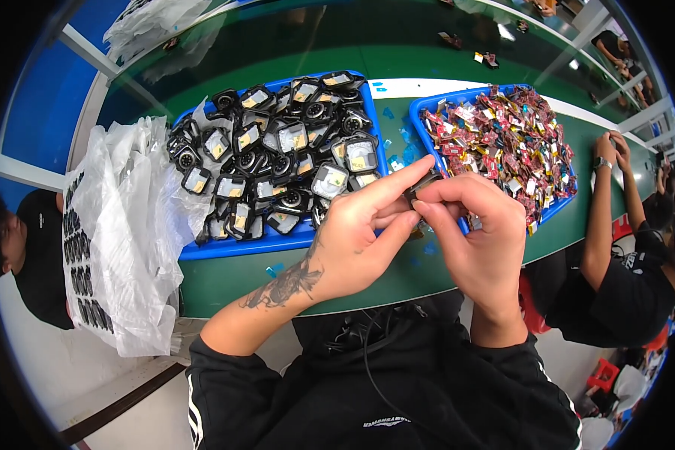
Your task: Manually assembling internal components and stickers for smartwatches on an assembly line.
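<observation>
Black and small, a piece (423,184) is hanging between two grips, over the green worktop (225,291) and near the gap between the trays. The right grip (486,231) is pinching narrowly on it, thumb and forefinger nearly meeting. The left grip (358,244) is bracing the other side with its forefinger reaching out; whether it is also pinching, I cannot tell, as the fingers are hiding much of the piece.

Judging by this, the step in hand is fine two-handed work on one part, perhaps parting or cleaning it. The next move seems to be calling for a steady left brace and a small, careful pull or turn from the right.

Watch cases (249,136) are filling the left tray (277,244), while red and white bits (514,142) are heaping in the right tray (420,122). Clear plastic (139,247) is lying beside the cases.
</observation>
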Available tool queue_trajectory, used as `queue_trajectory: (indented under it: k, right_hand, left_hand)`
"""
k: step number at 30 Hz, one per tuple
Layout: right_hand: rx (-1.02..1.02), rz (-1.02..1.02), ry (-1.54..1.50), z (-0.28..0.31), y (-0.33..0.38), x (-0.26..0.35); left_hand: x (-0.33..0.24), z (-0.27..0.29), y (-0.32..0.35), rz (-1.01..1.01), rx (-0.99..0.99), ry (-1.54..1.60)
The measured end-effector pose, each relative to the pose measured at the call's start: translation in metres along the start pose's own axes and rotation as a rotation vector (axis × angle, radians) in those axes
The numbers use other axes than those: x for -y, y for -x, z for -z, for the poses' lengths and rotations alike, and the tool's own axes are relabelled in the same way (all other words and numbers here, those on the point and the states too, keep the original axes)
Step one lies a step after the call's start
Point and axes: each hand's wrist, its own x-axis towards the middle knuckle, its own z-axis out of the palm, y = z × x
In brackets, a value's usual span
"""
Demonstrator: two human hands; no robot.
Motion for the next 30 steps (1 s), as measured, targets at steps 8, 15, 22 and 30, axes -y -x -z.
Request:
queue_trajectory:
  k: [8,15,22,30]
  right_hand:
    - [-0.024,-0.08,-0.03,0.003,-0.001,0.006]
    - [-0.071,0.048,-0.209,-0.004,0.0,-0.006]
    - [-0.169,-0.249,-0.548,-0.002,0.004,-0.024]
    - [0.025,-0.414,-0.835,-0.005,0.015,-0.016]
  left_hand:
    - [0.008,-0.004,0.002,-0.148,-0.033,-0.077]
    - [0.011,-0.001,0.003,-0.231,-0.047,-0.15]
    - [0.005,-0.007,-0.009,-0.16,-0.27,0.098]
    - [0.004,0.008,-0.005,-0.183,-0.194,-0.26]
